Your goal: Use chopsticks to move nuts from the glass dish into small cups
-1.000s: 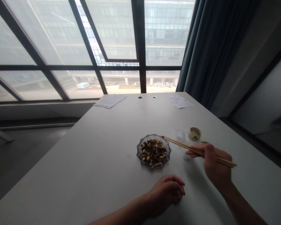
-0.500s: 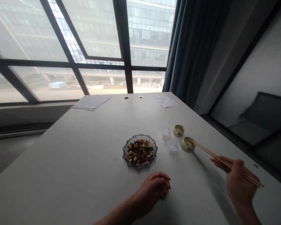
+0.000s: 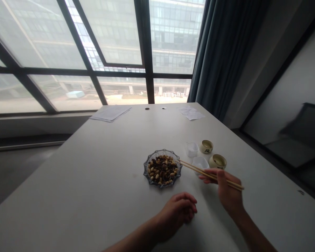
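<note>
My right hand (image 3: 229, 190) grips a pair of wooden chopsticks (image 3: 194, 168). Their tips point left and reach the right rim of a glass bowl (image 3: 145, 175). Nuts (image 3: 161, 169) mixed with dark pieces fill the bowl; whether the tips touch any of it I cannot tell. Below the chopsticks a clear plastic cup (image 3: 202, 161) is partly covered. Behind it stands another clear cup (image 3: 191, 149). Two cream-coloured cups with dark markings, a farther cup (image 3: 207, 150) and a nearer cup (image 3: 222, 164), sit to their right. In front of the bowl, my left hand (image 3: 177, 213) rests loosely curled, holding nothing visible.
All this stands on a white table (image 3: 105, 168). Paper sheets (image 3: 111, 113) lie at its far left and a crumpled sheet (image 3: 191, 113) at its far right. Beyond are windows and a dark blue curtain (image 3: 212, 52).
My right hand has swung left, carrying the chopsticks from the nearer cream cup to the glass bowl's rim. My left hand stays curled in front of the bowl. The whole view has shifted slightly.
</note>
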Motion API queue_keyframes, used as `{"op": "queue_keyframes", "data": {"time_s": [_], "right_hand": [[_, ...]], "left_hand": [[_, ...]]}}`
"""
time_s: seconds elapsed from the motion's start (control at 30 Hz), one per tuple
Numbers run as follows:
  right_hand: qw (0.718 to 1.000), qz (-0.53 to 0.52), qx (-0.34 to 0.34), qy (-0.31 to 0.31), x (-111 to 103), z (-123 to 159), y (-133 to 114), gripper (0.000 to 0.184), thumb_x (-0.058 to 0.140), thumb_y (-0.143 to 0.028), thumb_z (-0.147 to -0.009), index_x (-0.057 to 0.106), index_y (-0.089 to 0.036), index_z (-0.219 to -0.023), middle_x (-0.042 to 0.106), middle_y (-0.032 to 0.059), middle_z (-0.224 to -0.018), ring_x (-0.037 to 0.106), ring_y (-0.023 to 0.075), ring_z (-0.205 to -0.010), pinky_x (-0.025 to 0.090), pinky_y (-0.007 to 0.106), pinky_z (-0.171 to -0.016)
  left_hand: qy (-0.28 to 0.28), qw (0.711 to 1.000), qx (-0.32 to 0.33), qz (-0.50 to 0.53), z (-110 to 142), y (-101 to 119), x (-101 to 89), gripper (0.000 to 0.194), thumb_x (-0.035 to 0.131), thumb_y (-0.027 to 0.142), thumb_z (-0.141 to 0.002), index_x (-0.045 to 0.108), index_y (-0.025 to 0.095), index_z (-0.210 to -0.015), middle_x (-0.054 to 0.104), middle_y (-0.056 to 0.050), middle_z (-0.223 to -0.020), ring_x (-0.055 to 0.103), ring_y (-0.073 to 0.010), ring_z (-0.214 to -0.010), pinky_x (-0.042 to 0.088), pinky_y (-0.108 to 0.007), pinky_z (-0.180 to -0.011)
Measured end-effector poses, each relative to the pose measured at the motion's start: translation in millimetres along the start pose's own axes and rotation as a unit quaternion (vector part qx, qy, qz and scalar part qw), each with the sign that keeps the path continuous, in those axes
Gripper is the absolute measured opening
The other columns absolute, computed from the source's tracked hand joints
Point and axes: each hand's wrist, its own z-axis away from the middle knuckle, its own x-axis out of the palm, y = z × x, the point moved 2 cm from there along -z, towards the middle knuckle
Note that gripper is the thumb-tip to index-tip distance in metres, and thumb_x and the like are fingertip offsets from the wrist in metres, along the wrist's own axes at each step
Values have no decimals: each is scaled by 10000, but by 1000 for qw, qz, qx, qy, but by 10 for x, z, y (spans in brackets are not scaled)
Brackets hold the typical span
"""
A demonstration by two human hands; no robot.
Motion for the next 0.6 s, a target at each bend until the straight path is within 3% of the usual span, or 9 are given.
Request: {"op": "queue_keyframes", "data": {"time_s": [0.1,0.27,0.4,0.6], "right_hand": [[998,-8,2,-57,205,-37,70,515,575,-609,-978,785,-144,-902,808,131,-774,796,268,-680,666,350,-602],[995,-32,12,-92,246,-163,295,512,618,-618,-951,784,-136,-907,814,144,-816,810,304,-725,680,361,-574],[995,-44,26,-83,250,-160,373,524,634,-630,-937,786,-131,-888,813,149,-815,810,318,-731,682,360,-564],[997,-55,35,-37,287,-49,292,501,625,-605,-956,790,-138,-883,810,131,-775,807,283,-695,668,321,-553]], "left_hand": [[0,1000,-2,1,-1,-1,10,266,800,239,-713,704,93,-914,672,-65,-744,522,-105,-554,325,-239,-543],[2,1000,-5,5,-2,-1,23,247,782,227,-705,707,99,-902,687,-73,-750,530,-108,-549,330,-240,-546],[2,1000,-10,7,-8,-11,15,243,781,229,-705,704,107,-900,691,-72,-754,542,-113,-557,332,-241,-551],[4,1000,-12,8,-1,-16,17,249,780,228,-703,701,106,-904,687,-71,-749,542,-114,-547,323,-246,-543]]}}
